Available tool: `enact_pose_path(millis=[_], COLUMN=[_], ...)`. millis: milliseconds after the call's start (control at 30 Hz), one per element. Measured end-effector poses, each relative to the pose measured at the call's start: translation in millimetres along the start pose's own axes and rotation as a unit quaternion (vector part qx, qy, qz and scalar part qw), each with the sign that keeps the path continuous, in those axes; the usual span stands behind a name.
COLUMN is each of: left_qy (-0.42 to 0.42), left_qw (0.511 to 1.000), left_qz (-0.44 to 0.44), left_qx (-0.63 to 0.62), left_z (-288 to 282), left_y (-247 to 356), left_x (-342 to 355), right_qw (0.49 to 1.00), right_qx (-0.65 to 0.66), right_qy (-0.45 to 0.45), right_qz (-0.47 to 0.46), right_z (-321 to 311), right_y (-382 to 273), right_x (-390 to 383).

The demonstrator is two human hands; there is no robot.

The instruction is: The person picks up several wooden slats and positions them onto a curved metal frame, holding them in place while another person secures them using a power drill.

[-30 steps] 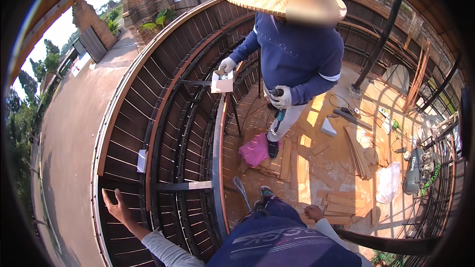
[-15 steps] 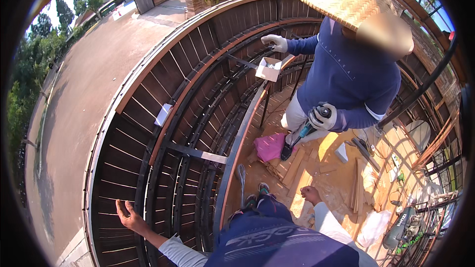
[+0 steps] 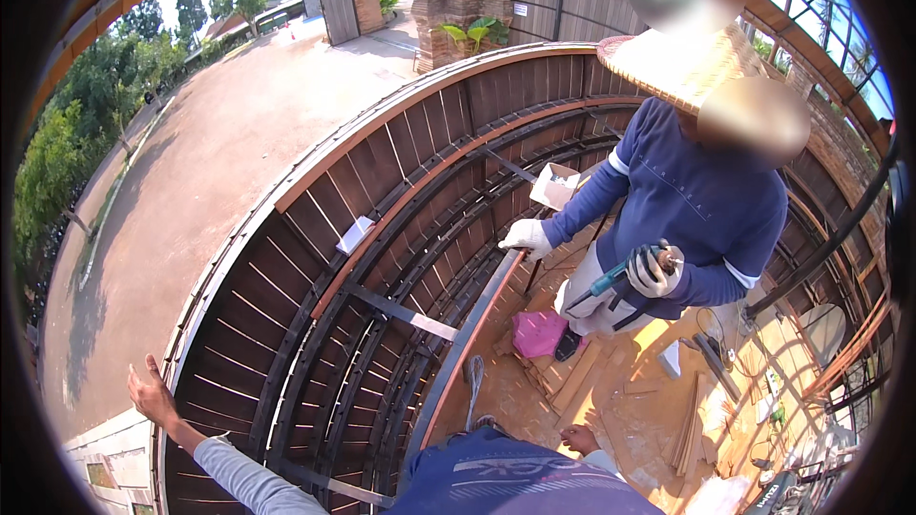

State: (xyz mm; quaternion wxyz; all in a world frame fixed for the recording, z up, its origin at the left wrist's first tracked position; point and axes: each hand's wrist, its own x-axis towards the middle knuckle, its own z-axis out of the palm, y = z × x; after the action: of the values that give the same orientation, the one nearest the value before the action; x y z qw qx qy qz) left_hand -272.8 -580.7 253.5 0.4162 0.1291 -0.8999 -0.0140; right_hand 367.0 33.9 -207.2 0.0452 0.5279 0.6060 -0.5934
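Note:
My left hand [image 3: 153, 396] is raised at the outer rim of the curved dark-slatted wall [image 3: 229, 310], fingers spread, with nothing in it. Low over the floor beside my body is my right hand [image 3: 578, 439]. Its fingers are loosely bent and apart, and I see nothing in them. Facing me, a co-worker [image 3: 697, 181] in a woven conical hat and blue top holds a teal power tool [image 3: 611, 278] in one gloved hand. That person's other gloved hand [image 3: 527, 236] rests on the curved inner rail [image 3: 468, 339].
A small open carton [image 3: 554, 187] sits on a crossbar behind the rail; a white box [image 3: 355, 235] lies on the wall's ledge. Wood strips [image 3: 577, 377], a pink bag [image 3: 539, 333] and cables lie on the floor. Metal crossbars [image 3: 405, 313] span between wall and rail.
My view has tilted up. My left hand has moved outward to the wall's rim. The co-worker's free hand has come from near the carton onto the rail, and the power tool is tilted differently.

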Motion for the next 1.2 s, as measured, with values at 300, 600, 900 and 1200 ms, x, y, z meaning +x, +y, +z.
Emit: enact_pose_path(millis=[300,600,900,1200], left_qy=[-0.223,-0.048,-0.427,-0.628], left_qw=[0.97,0.973,0.808,0.745], left_qz=[-0.095,0.065,-0.058,0.119], left_qx=[-0.002,-0.218,-0.401,-0.19], left_z=[10,6,-83,-134], left_y=[15,-16,54,91], left_x=[4,-42,-377,-463], right_qw=[0.988,0.997,0.996,0.996], right_qx=[0.123,0.026,0.065,0.059], right_qy=[0.092,0.013,0.029,-0.036], right_qz=[0.023,0.071,0.054,0.047], right_z=[-21,-37,-71,-53], right_y=[-9,49,87,102], right_x=[-47,-86,-104,-96])
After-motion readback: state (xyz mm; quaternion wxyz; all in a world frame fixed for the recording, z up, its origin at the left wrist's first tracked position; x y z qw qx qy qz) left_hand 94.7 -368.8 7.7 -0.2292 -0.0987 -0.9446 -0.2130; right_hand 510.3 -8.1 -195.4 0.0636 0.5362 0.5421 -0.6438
